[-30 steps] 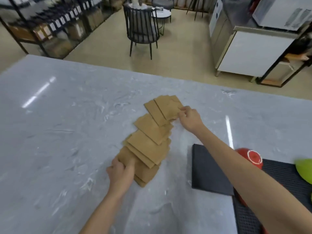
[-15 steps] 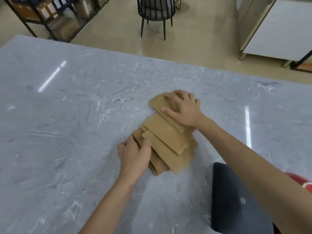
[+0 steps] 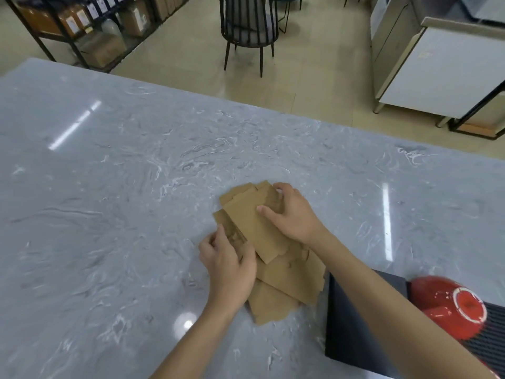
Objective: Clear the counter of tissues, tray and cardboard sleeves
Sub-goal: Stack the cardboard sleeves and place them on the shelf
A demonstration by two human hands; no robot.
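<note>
Several flat brown cardboard sleeves [image 3: 284, 277] lie bunched in an overlapping pile on the grey marble counter [image 3: 109, 214]. My left hand [image 3: 228, 265] presses on the pile's left edge, fingers curled over the sleeves. My right hand [image 3: 291, 214] lies on the far top of the pile, thumb on top and fingers wrapped round the far edge. The pile's right edge reaches a dark mat [image 3: 352, 324]. No tissues or tray show in this view.
A red upturned bowl [image 3: 448, 307] sits on the dark mat at the lower right, partly behind my right forearm. Beyond the counter's far edge are a black chair [image 3: 248, 28], shelving with boxes [image 3: 82, 26] and a white cabinet [image 3: 442, 69].
The sleeves were spread in a long row; both hands pushed them together into a tighter pile. The pile now sits closer to the dark mat.
</note>
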